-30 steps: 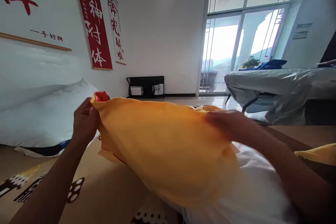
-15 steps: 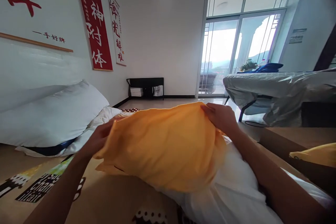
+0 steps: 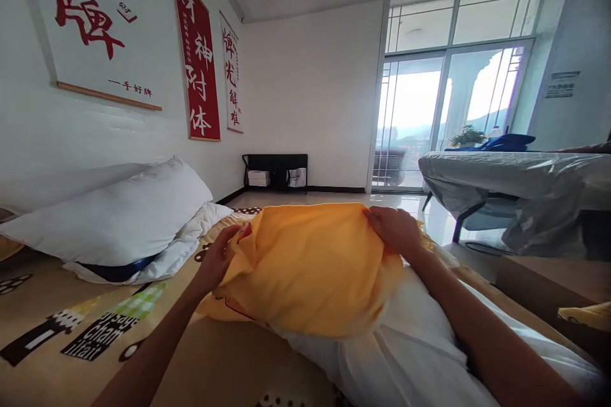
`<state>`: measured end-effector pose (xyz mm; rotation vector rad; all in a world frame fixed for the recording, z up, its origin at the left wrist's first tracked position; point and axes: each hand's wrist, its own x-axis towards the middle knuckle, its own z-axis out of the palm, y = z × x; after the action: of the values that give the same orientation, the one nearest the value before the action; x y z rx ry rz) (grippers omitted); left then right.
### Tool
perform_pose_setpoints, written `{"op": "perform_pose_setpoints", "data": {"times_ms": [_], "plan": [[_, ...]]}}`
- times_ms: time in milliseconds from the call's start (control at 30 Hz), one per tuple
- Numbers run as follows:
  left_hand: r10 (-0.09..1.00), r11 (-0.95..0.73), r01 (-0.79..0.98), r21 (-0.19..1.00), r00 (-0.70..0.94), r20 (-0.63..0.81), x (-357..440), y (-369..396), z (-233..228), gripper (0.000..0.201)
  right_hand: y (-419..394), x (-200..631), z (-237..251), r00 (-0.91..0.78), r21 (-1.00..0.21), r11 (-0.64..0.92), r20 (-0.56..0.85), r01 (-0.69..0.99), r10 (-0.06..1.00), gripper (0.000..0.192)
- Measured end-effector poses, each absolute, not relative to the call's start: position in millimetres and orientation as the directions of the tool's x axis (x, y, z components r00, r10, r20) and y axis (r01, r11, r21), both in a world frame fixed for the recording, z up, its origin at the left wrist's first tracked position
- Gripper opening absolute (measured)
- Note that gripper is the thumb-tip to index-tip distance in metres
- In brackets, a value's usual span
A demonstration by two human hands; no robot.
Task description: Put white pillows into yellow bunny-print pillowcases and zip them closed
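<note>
A yellow pillowcase (image 3: 310,267) is stretched between my two hands, its top edge held up and its near end lying over a white pillow (image 3: 405,343). My left hand (image 3: 223,257) grips the left corner, where the cloth folds inward and partly hides the fingers. At the upper right edge my right hand (image 3: 394,227) pinches the fabric between thumb and fingers. The pillow's far end is hidden beneath the yellow cloth. Both rest over a tan printed bedsheet (image 3: 181,362).
Another white pillow (image 3: 128,216) lies on the left against the wall. To the right are a cardboard box (image 3: 554,273) with yellow cloth in it and a plastic-covered table (image 3: 515,168). A low black stand (image 3: 277,165) stands by the far wall.
My left hand has moved inward with its corner of the pillowcase, which now bunches there. The right hand keeps its hold. The view has tilted up and turned slightly left.
</note>
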<state>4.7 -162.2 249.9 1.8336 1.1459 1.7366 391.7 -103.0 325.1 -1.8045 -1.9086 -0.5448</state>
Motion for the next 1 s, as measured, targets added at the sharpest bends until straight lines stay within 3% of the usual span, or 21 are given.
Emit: {"op": "perform_pose_setpoints", "data": {"times_ms": [167,267,367,500,733,900,1000], "plan": [[0.654,-0.574,0.554,0.603,-0.132,0.745,16,-155,233,0.028,-90,395,313,-0.057,-0.067,0.111,0.537,0.992,0.842,0.046],[0.630,-0.605,0.538,0.588,-0.129,0.766,15,-155,234,0.013,-84,399,309,-0.079,-0.077,0.143,0.538,0.987,0.839,0.048],[0.571,-0.646,0.522,0.557,-0.154,0.806,9,-160,245,0.014,-80,405,307,-0.089,-0.104,0.177,0.557,0.979,0.825,0.049],[0.495,-0.602,0.633,0.488,-0.184,0.849,-1,-169,260,0.019,-83,410,303,-0.193,-0.169,0.356,0.594,0.919,0.781,0.048],[0.450,-0.589,0.736,0.335,-0.046,0.892,-22,-178,262,0.016,-106,412,310,-0.295,-0.265,0.503,0.557,0.823,0.776,0.056],[0.452,-0.572,0.730,0.374,-0.101,0.886,-28,-192,259,0.012,-112,413,313,-0.352,-0.292,0.539,0.505,0.790,0.788,0.054],[0.442,-0.554,0.709,0.437,-0.194,0.876,-34,-196,251,0.022,-110,413,309,-0.380,-0.319,0.553,0.467,0.770,0.799,0.054]]}}
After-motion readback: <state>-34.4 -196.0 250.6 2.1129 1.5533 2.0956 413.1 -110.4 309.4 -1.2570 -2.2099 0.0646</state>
